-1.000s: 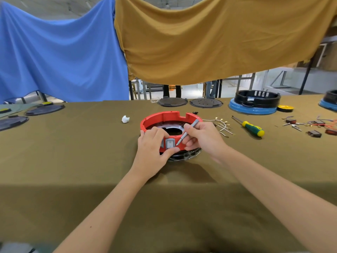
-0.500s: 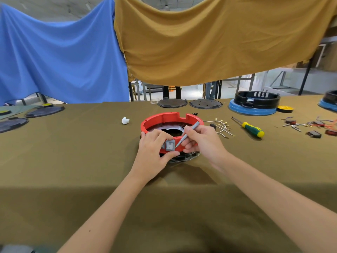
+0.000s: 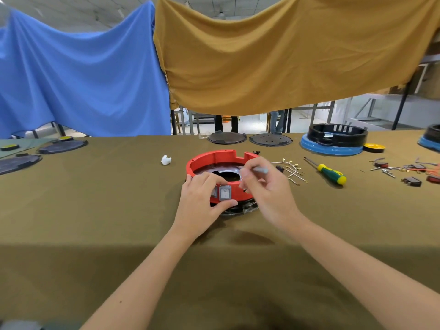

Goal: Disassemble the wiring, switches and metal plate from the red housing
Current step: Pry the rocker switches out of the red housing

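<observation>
Head view: red housing (image 3: 214, 160) sits on the counter (image 3: 95, 210) at frame centre. Left hand (image 3: 200, 206) grips its near wall — fingers over the rim, thumb below a grey switch (image 3: 225, 193). Right hand (image 3: 266, 194) pinches a thin grey tool (image 3: 260, 171) above the housing's right side. Loose wires (image 3: 294, 169) and a screwdriver (image 3: 329, 171) lie right of centre.
</observation>
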Available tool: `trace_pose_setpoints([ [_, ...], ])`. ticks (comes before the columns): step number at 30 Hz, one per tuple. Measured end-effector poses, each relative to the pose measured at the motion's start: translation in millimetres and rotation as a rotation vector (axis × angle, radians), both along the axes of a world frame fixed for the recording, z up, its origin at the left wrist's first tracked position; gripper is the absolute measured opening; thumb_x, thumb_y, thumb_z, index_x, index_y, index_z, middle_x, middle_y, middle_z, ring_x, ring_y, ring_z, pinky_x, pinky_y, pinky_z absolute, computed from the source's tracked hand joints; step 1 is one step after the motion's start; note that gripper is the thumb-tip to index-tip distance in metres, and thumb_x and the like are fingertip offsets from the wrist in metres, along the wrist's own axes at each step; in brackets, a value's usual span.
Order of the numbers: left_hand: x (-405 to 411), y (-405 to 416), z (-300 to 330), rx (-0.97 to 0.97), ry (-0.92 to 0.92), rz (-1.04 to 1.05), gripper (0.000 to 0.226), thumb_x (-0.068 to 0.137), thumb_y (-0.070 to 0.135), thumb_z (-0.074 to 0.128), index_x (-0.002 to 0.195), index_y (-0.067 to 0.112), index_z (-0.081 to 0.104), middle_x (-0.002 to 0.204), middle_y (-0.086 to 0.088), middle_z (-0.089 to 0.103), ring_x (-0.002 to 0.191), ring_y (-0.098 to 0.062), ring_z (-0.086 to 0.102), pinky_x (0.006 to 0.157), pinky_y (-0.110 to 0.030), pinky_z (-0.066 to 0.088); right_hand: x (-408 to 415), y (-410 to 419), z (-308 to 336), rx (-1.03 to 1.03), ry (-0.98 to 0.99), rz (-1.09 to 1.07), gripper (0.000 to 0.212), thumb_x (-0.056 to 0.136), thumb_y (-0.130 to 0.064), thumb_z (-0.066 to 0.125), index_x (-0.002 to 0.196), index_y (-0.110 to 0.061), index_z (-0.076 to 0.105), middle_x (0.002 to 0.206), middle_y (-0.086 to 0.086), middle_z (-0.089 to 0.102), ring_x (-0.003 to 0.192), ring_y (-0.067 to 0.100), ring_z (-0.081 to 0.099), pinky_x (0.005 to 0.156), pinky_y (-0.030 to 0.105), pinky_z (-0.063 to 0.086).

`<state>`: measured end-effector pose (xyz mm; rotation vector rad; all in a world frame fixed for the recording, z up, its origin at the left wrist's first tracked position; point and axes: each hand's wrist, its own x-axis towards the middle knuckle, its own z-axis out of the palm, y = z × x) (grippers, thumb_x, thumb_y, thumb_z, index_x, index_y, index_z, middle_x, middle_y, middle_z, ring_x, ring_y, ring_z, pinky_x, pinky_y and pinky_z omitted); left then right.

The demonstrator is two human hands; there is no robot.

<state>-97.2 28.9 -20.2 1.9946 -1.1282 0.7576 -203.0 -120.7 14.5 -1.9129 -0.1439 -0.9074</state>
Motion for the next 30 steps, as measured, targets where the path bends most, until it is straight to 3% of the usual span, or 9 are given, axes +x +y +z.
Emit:
trace_pose_setpoints([
  [4, -2.1, -1.9, -0.8, -0.017, 0.010, 0.053, 0.050, 0.078, 0.061, 0.064, 0.108, 0.021, 0.057, 0.108, 0.012, 0.058, 0.099, -0.001, 0.044, 0.100, -0.054, 0.041, 9.3, 8.0, -9.7, -0.285, 0.090, -0.130, 0.021, 0.090, -0.023, 0.072, 0.096, -0.027, 0.053, 0.081, -0.011, 0.063, 0.084, 0.014, 0.061, 0.076, 0.036, 0.053],
  [8, -0.5, -0.1, -0.4, -0.006, 0.037, 0.036, 0.052, 0.078, 0.058, 0.068, 0.113, 0.021, 0.057, 0.118, 0.009, 0.055, 0.112, -0.012, 0.048, 0.096, -0.038, 0.043, 17.9, 2.0, -17.2, -0.369, 0.090, -0.223, 0.026, 0.087, -0.020, 0.074, 0.097, -0.027, 0.051, 0.087, -0.010, 0.063, 0.088, 0.009, 0.060, 0.077, 0.038, 0.056],
  [12, -1.0, -0.8, -1.9, 0.061, 0.004, 0.073, 0.038, 0.082, 0.036, 0.062, 0.117, 0.025, 0.058, 0.120, 0.012, 0.055, 0.116, -0.012, 0.046, 0.091, -0.036, 0.042, 21.4, -14.0, -15.0, -0.199, 0.156, -0.246, 0.028, 0.085, -0.014, 0.077, 0.099, -0.022, 0.054, 0.081, -0.008, 0.068, 0.083, 0.010, 0.067, 0.078, 0.042, 0.058],
  [16, 0.5, -2.2, -3.1, 0.023, -0.059, 0.137, 0.024, 0.087, 0.019, 0.066, 0.110, 0.026, 0.064, 0.110, 0.013, 0.059, 0.106, -0.014, 0.051, 0.082, -0.033, 0.038, 21.9, -13.6, -17.5, -0.188, 0.143, -0.254, 0.026, 0.087, -0.016, 0.075, 0.099, -0.024, 0.053, 0.078, -0.010, 0.067, 0.077, 0.008, 0.066, 0.076, 0.040, 0.057],
  [20, 1.3, -2.2, -4.4, 0.002, -0.110, 0.178, 0.017, 0.089, 0.025, 0.070, 0.106, 0.026, 0.067, 0.105, 0.011, 0.060, 0.100, -0.015, 0.052, 0.079, -0.033, 0.032, 24.7, 4.1, -23.0, -0.210, 0.106, -0.285, 0.032, 0.085, -0.029, 0.077, 0.099, -0.027, 0.049, 0.080, -0.013, 0.058, 0.076, 0.009, 0.061, 0.068, 0.026, 0.050],
  [25, 1.7, -2.1, -4.4, 0.001, -0.085, 0.186, 0.024, 0.088, 0.033, 0.066, 0.110, 0.025, 0.065, 0.108, 0.011, 0.061, 0.106, -0.014, 0.051, 0.085, -0.030, 0.029, 29.6, 5.5, -20.4, -0.195, 0.120, -0.313, 0.032, 0.085, -0.023, 0.076, 0.098, -0.027, 0.048, 0.080, -0.013, 0.060, 0.072, 0.006, 0.061, 0.063, 0.017, 0.047],
  [30, -0.6, -3.2, -4.9, 0.041, -0.037, 0.265, 0.032, 0.088, 0.036, 0.060, 0.118, 0.025, 0.062, 0.116, 0.008, 0.057, 0.117, -0.014, 0.049, 0.095, -0.031, 0.024, 29.2, -6.8, -18.4, 0.254, 0.147, -0.168, 0.024, 0.081, -0.006, 0.074, 0.093, -0.009, 0.054, 0.083, 0.001, 0.063, 0.070, 0.009, 0.060, 0.066, 0.029, 0.055],
])
